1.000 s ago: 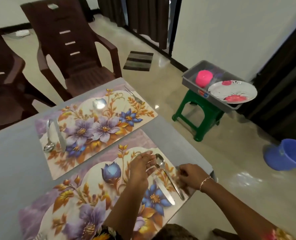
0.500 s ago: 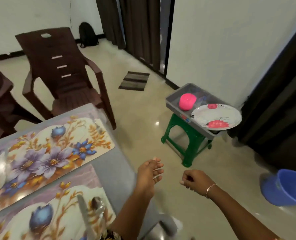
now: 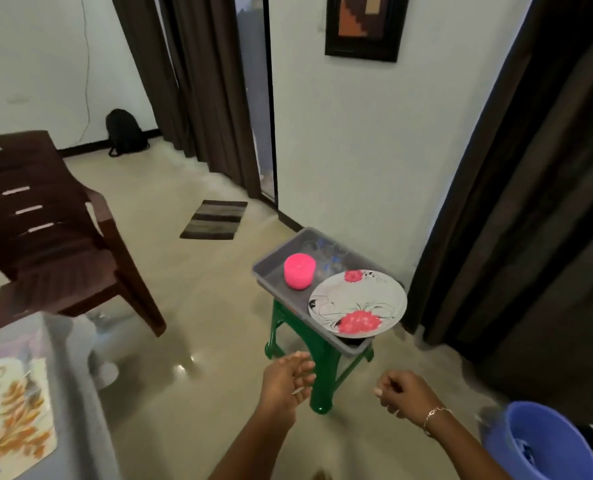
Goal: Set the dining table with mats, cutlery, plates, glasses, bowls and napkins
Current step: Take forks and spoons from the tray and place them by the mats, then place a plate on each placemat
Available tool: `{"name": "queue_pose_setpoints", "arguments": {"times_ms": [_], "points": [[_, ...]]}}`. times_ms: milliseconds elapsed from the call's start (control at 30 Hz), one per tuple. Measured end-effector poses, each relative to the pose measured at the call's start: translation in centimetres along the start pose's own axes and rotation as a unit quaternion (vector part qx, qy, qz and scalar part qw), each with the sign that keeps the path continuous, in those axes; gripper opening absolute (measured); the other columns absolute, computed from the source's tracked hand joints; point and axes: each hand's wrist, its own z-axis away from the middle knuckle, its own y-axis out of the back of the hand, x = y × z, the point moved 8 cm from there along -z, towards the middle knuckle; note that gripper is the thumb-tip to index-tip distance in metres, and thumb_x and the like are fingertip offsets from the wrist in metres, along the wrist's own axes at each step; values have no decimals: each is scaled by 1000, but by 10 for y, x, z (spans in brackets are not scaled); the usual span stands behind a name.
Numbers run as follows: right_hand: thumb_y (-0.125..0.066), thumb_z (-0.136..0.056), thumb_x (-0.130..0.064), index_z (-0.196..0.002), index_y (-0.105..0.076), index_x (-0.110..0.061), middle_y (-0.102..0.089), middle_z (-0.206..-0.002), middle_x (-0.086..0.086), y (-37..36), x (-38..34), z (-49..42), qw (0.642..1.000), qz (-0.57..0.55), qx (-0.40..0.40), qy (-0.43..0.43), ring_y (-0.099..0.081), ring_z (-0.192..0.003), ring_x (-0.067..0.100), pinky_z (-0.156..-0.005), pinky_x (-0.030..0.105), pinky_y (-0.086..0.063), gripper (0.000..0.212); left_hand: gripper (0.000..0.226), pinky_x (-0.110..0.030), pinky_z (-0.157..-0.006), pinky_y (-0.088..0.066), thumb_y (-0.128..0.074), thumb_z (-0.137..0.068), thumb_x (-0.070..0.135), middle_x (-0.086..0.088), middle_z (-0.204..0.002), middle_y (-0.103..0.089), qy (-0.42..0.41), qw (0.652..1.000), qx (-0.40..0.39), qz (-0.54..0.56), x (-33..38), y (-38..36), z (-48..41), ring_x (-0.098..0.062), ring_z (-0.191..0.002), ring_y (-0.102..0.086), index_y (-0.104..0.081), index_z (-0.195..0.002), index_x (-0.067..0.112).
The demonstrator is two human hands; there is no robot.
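Desk (image 3: 76, 427): grey corner at lower left, edge blurred.
Mat (image 3: 14, 420): flowered, flat on the desk close to its edge.
Chair (image 3: 49, 244): brown plastic, behind the desk.
Backpack (image 3: 125, 135): black, on the floor against the far wall.
Rug (image 3: 215, 220): striped, on the floor near the curtained doorway.
Left hand (image 3: 286, 379): fingers nearly straight and loosely spread, holding nothing, in front of the stool's near leg.
Pink bowl (image 3: 299, 271): upside down in the tray, left of the plate.
Tray (image 3: 271, 277): grey, on top of the stool, well apart from the desk.
Glasses (image 3: 324, 256): clear, blurred, at the tray's back; number unclear.
Stool (image 3: 319, 368): green plastic, on the floor by the white wall.
Plate (image 3: 357, 303): white with red flowers, on the tray's right end, overhanging the rim.
Right hand (image 3: 402, 393): fingers curled into the palm, nothing held, bracelet (image 3: 433, 415) at the wrist, below the plate.
Bucket (image 3: 544, 445): blue, at lower right on the floor.
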Motion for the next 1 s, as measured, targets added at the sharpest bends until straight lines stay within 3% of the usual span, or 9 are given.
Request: {"name": "queue_pose_setpoints", "arguments": {"times_ms": [133, 267, 367, 467, 633, 733, 800, 867, 1000], "points": [[-60, -86, -12, -62, -47, -18, -59, -59, -1, 39, 8, -65, 999, -30, 10, -26, -52, -50, 10, -47, 18, -39, 28, 15, -28, -59, -43, -47, -95, 10, -7, -78, -63, 13, 1000, -1, 1, 20, -34, -70, -17, -65, -55, -61, -89, 8], [-59, -87, -8, -66, -49, -15, -57, -55, 1, 82, 18, -133, 991, -85, 41, -92, -50, -48, 13, -46, 18, -38, 25, 15, -23, -50, -33, -49, -91, 2, -4, -59, -55, 32, 999, 4, -15, 47, -65, -138, -14, -52, -44, -59, -80, 6], [-56, -88, -6, -71, -52, -12, -56, -56, 3, 106, 25, -176, 986, -88, 48, -137, -50, -50, 15, -47, 18, -38, 18, 17, -20, -44, -30, -45, -90, -3, -1, -51, -52, 49, 997, -3, -64, 61, -82, -179, -11, -44, -41, -62, -93, -1], [-52, -90, -3, -73, -52, -10, -53, -58, 6, 126, 32, -223, 976, -115, 70, -170, -46, -50, 16, -46, 18, -35, 18, 22, -17, -40, -32, -43, -91, -3, -5, -61, -54, 68, 994, -5, -88, 72, -97, -236, -13, -48, -43, -62, -102, -1], [-52, -89, -1, -74, -54, -10, -52, -60, 7, 140, 52, -272, 964, -127, 80, -219, -45, -50, 15, -42, 17, -36, 18, 29, -12, -33, -27, -42, -92, -4, -4, -51, -44, 71, 986, 28, -147, 87, -114, -294, -13, -42, -31, -52, -66, 6], [-53, -89, -2, -76, -54, -8, -52, -61, 8, 147, 68, -300, 960, -119, 86, -240, -44, -51, 16, -48, 21, -36, 15, 35, -17, -42, -34, -42, -87, -12, -5, -43, -42, 68, 975, 46, -209, 85, -115, -330, -19, -43, -42, -49, -56, 2], [-54, -88, -3, -75, -54, -9, -52, -61, 8, 150, 82, -319, 958, -101, 85, -256, -44, -53, 16, -50, 23, -36, 15, 18, -31, -60, -51, -50, -83, -1, -23, -64, -61, 60, 966, 57, -243, 83, -116, -349, -34, -69, -66, -61, -74, -13], [-56, -86, -4, -71, -55, -11, -52, -61, 8, 151, 100, -336, 955, -86, 91, -271, -45, -55, 18, -53, 25, -37, 17, 40, -50, -79, -49, -55, -71, 13, -40, -92, -61, 45, 954, 60, -289, 76, -114, -374, -50, -96, -59, -62, -91, -20], [-60, -84, -9, -67, -55, -15, -55, -67, 11, 146, 137, -365, 946, -55, 79, -310, -48, -63, 24, -63, 32, -41, 19, 27, -45, -84, -48, -59, -79, 13, -31, -92, -63, 68, 926, 58, -366, 55, -117, -406, -45, -93, -59, -63, -87, -13]]}}
